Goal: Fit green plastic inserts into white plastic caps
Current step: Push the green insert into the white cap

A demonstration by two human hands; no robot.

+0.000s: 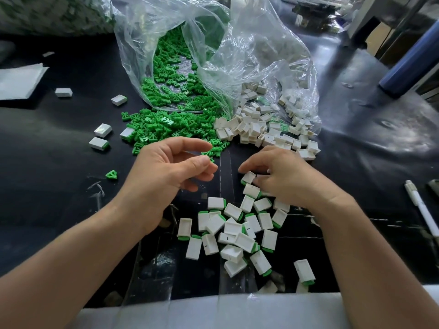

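Green inserts [166, 129] lie in a loose heap just beyond my left hand [171, 169]. The fingers of that hand are loosely curled, with thumb and forefinger apart, and nothing is held between them. The nearest inserts of the heap sit just off the forefinger tip.

My right hand [282, 179] is palm down, with the fingers curled over the far edge of the finished pile. They touch one assembled cap [248, 177], a white body with green showing at its lower end. The thumb is hidden, so I cannot tell whether this piece is pinched or merely touched.

Outward from the hands:

- The finished pile [237, 229] lies between my forearms on the black table [47, 198]. It is made up of white caps, most showing a green edge where an insert is seated.
- A few more finished pieces [98, 142] lie scattered to the left, well apart from the pile.
- One single insert [111, 175] lies alone, left of my left hand.
- The green heap spills from a clear bag [142, 55] lying open on its side, and much of its stock is inside.
- Empty white caps [261, 131] spill from a second clear bag [273, 62] to the right. Their heap touches the green one.

Progress, as a judgement: the task is in its early part. The finished pile is small against either supply heap — most inserts and most caps are not yet paired. The cycle in hand appears to sit between pieces. The left hand is free to take an insert, and the right hand is at the finished pile.
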